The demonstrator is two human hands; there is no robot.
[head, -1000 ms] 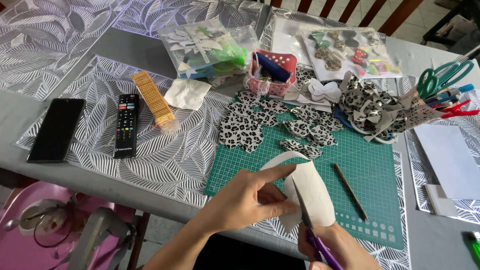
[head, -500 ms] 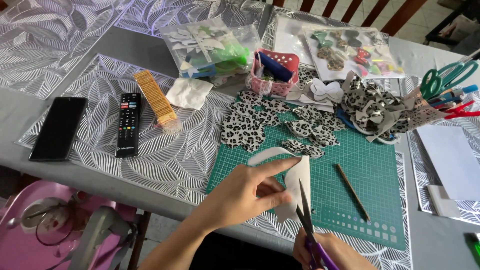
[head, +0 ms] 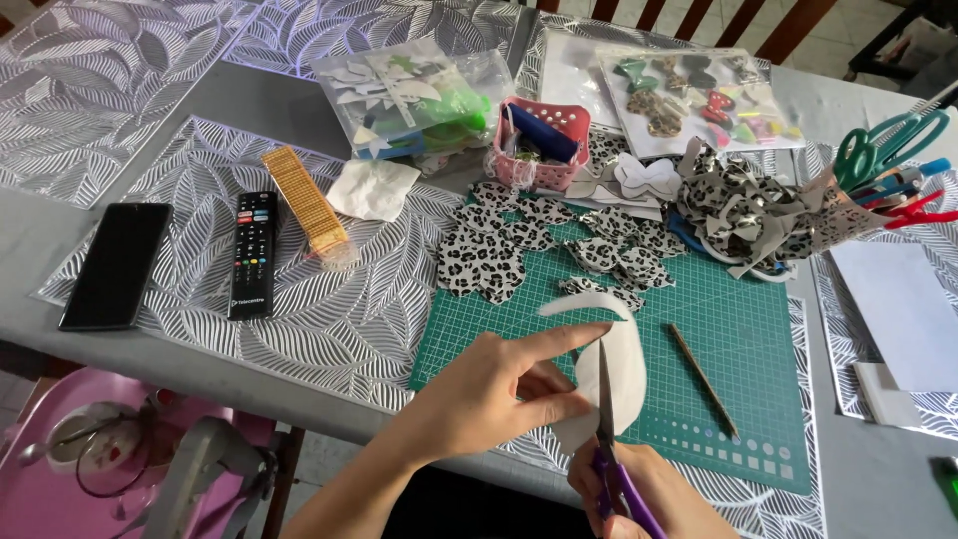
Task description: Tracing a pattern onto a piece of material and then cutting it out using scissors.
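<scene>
White, thin and slightly curled, the rounded piece of sheet material sits low over the near edge of the green gridded cutting mat, pinched along its left side by the left hand, forefinger stretched along the top edge and thumb beneath. The right hand is closed around the purple handles of a pair of scissors, whose blades point away from the body and bite into the sheet from its lower edge, nearly shut. To cut well here, I judge it best to feed the sheet with the left hand around the curve while the blades take short bites, keeping the fingertips clear of the cutting line. Just right of the sheet a slim brown pencil lies on the mat. Farther up, leopard-print fabric cut-outs spread across the mat's far edge, near a pink perforated basket.
</scene>
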